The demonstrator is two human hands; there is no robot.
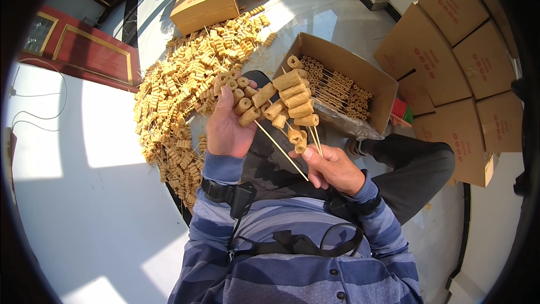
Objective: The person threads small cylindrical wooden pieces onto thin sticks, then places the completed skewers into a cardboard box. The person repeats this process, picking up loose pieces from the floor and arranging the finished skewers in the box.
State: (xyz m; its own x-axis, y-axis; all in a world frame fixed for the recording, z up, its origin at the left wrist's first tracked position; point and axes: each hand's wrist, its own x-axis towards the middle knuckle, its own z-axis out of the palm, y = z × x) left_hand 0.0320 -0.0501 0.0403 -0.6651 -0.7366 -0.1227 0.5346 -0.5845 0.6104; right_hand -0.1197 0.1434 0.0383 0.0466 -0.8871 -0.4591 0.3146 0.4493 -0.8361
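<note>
Right hand [332, 168] fingers pinch skewers [284, 115]; left hand [226, 126] grips more; box [337, 87] at 1 o'clock part-filled, big pile [185, 84] at 11 o'clock left.

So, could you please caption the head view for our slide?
Left hand and right hand hold skewers of tan rolls above an open box.

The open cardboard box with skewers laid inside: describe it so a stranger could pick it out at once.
Start from the big loose heap of tan skewered rolls on the pale floor, then look to its right, just beyond the person's raised hands. There lies the open brown cardboard box, tilted, with neat rows of filled skewers inside. Every other carton around it is shut.
</note>
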